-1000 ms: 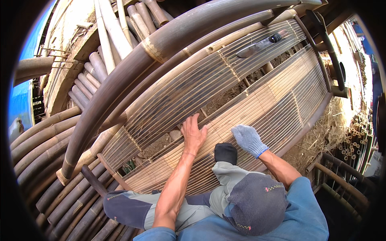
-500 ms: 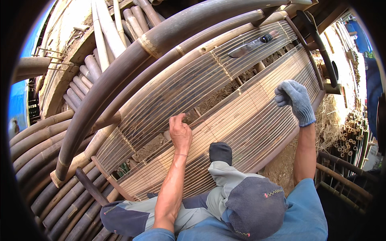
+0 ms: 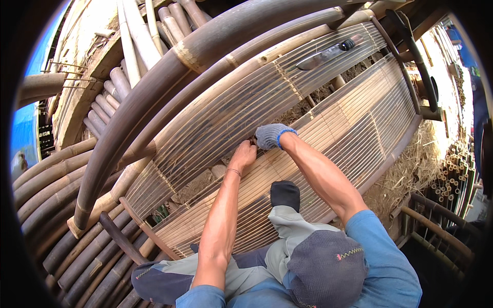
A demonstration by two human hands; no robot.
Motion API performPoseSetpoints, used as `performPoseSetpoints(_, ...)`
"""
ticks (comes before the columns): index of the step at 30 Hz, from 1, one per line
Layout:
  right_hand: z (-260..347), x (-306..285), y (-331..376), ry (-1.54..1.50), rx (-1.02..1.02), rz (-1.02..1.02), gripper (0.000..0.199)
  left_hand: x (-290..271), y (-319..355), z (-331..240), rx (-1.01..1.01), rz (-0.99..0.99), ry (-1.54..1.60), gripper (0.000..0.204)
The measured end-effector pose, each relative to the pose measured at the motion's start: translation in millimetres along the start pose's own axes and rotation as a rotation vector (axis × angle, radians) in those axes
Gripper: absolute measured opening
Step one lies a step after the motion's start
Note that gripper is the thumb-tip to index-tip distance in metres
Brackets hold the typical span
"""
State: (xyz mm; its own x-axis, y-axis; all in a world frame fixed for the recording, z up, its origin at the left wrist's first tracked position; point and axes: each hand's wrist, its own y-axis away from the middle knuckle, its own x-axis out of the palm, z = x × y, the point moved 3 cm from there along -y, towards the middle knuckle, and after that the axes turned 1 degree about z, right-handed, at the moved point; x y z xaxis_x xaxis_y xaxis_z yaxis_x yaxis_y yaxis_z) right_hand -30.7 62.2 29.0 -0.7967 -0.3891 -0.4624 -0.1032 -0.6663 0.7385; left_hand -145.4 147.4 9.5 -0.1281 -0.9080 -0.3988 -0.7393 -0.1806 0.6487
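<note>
My bare left hand [image 3: 245,155] and my gloved right hand [image 3: 271,136] meet at the long gap across a slatted bamboo seat [image 3: 328,133]. Both hands are closed, fingertips nearly touching. What they pinch is too small and hidden to name; something thin and dark shows between them. Thin split-bamboo slats run lengthwise on either side of the gap, with cross bindings [image 3: 288,81] over them. A broad knife [image 3: 319,55] with a dark handle lies on the far slats, to the right.
A thick curved bamboo rail [image 3: 149,87] arches along the far side. Stacked dark bamboo poles [image 3: 97,256] fill the lower left, with more cut poles [image 3: 110,95] behind. My black-covered foot [image 3: 285,196] rests on the seat. Straw [image 3: 405,159] lies at the right.
My gloved right hand has come from the right side of the seat leftward to the gap. My left hand has shifted slightly right, and the two now work together.
</note>
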Motion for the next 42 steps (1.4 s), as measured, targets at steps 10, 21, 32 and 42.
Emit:
performPoseSetpoints(10,26,-2,63,0.112,0.088,-0.51,0.027,3,52,-23,-0.098,-0.517,0.195,0.029)
performPoseSetpoints(21,4,67,206,-0.948,-0.2,-0.653,0.018,-32,73,-49,0.128,0.085,0.574,0.021)
performPoseSetpoints(32,-174,268,459,-1.329,0.834,-0.504,0.019,-4,48,-18,0.08,-0.421,-0.102,0.046)
performPoseSetpoints(42,-8,76,171,-0.006,0.253,-0.973,0.059,13,48,2,0.021,-0.169,-0.136,0.042)
